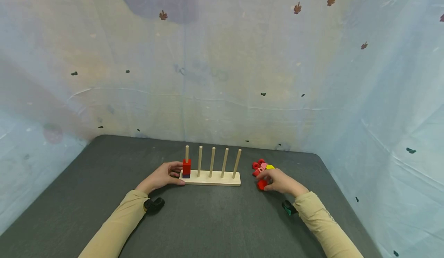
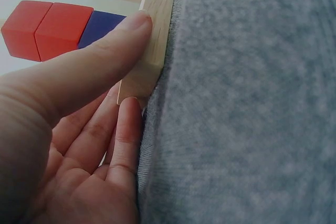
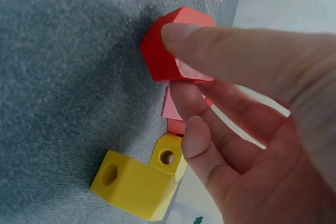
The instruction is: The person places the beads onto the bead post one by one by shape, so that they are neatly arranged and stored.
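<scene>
The person's left forearm reaches in from the lower left, and the left hand grips the left end of the wooden peg rack, thumb along its near side and fingers around the end. The right forearm slants in from the lower right, and the right hand pinches a red block between thumb and fingers; whether its underside touches the table is hard to tell.

On the leftmost peg, close to the left hand, two red cubes sit above a dark blue block. Four more pegs rise in a row to its right.

A strip of grey tabletop separates the rack's right end from the held block. Just beyond the right hand lies a cluster of small blocks, red and pink, with yellow blocks beside them. The table's far edge runs behind rack and cluster, against a pale patterned sheet. Wide grey surface spreads in front of the rack, between the two forearms.
</scene>
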{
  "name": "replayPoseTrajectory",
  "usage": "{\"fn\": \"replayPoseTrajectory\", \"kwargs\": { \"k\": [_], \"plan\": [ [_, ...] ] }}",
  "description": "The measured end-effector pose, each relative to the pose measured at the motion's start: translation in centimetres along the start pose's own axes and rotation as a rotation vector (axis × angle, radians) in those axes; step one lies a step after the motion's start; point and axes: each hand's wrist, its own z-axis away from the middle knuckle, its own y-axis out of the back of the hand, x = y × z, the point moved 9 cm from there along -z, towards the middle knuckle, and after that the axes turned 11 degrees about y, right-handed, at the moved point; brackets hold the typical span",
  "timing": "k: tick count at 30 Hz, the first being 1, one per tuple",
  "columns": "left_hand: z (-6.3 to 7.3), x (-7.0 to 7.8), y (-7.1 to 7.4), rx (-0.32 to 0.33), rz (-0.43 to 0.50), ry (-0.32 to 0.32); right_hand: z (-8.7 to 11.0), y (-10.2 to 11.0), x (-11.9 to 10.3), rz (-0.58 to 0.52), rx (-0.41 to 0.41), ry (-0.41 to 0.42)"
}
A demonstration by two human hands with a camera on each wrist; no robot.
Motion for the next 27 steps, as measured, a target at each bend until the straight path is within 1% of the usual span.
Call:
{"fn": "replayPoseTrajectory", "kwargs": {
  "k": [7, 11, 15, 18, 21, 27],
  "plan": [
    [0.0, -0.1, 0.0, -0.003, -0.002, -0.004, 0.3, 0.2, 0.4, -0.03, 0.019, -0.027],
    [0.0, 0.0, 0.0, -0.008, 0.001, -0.012, 0.6, 0.3, 0.5, -0.055, 0.023, -0.029],
    [0.1, 0.0, 0.1, -0.008, 0.002, -0.018, 0.9, 0.8, 0.5, -0.066, 0.05, -0.031],
    [0.1, 0.0, 0.1, -0.006, -0.002, -0.015, 1.0, 1.6, 0.3, -0.089, 0.089, -0.007],
    [0.0, -0.1, 0.0, -0.006, -0.006, -0.01, 0.9, 2.7, -0.2, -0.121, 0.141, 0.019],
    [-0.3, -0.3, 0.0, -0.01, -0.002, -0.009, 0.3, 6.1, -1.7, -0.159, 0.299, 0.023]
  ]
}}
